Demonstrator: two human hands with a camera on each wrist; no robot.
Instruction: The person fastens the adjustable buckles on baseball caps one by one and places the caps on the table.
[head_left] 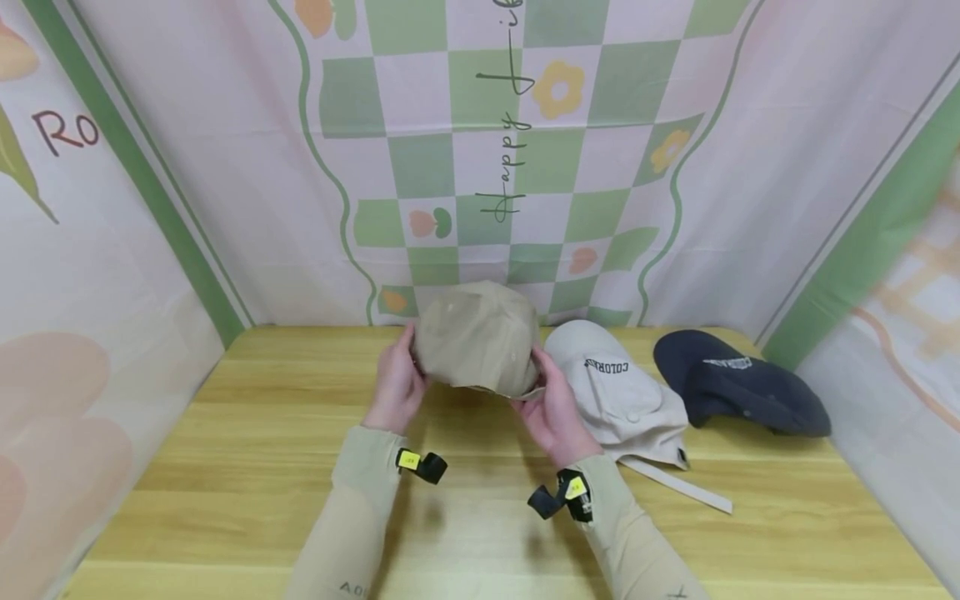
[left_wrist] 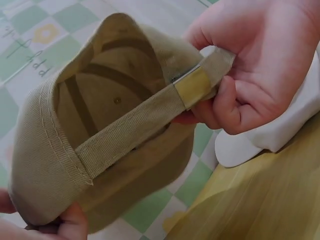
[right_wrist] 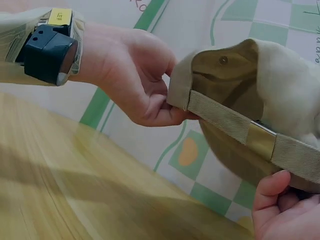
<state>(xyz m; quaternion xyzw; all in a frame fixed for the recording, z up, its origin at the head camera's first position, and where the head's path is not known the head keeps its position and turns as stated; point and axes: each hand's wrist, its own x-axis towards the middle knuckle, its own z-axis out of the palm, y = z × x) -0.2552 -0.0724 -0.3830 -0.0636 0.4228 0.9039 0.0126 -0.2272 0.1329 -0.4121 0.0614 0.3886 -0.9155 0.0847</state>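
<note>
There are 3 caps in view: 1 beige cap [head_left: 476, 337], 1 white cap [head_left: 626, 392] with dark lettering, and 1 navy cap [head_left: 738, 387] with light lettering. The person has 2 hands at work, and each sleeve carries 1 black band with 1 yellow label.

The beige cap is between the 2 hands, lifted off the wooden table [head_left: 247, 467], with its back opening turned toward the wrists. The left hand [head_left: 397, 383] pinches the edge at the cap's left side, near 1 end of the back strap [left_wrist: 132, 127]. The right hand [head_left: 555, 408] grips the opposite side, its curled fingers on the strap just beside 1 brass-coloured buckle [left_wrist: 193, 87].

The white cap sits just to the right of the right hand, 1 pale strip [head_left: 678, 485] stretching from it along the table; the navy cap lies farther right.
</note>
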